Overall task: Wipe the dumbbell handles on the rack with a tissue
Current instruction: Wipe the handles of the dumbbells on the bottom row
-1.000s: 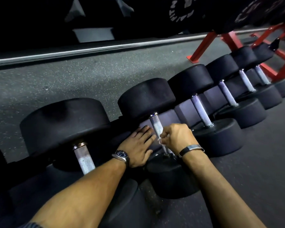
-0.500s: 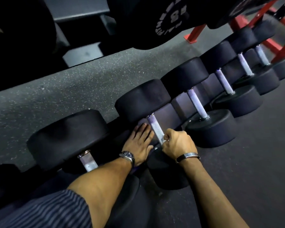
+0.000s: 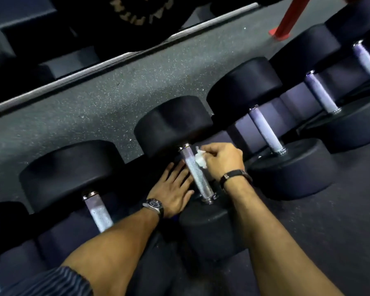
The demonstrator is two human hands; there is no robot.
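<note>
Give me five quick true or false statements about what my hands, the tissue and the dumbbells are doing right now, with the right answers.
1. The right hand pinches a white tissue. True.
2. The tissue is at the lower end of the handle. False: it is near the upper end.
3. The left hand lies flat beside the handle. True.
4. The left hand grips the handle. False: its fingers are straight.
5. A watch sits on the left wrist. True.

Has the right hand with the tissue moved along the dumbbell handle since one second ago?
Yes. The right hand and tissue went up the handle, from its near collar toward the far head.
</note>
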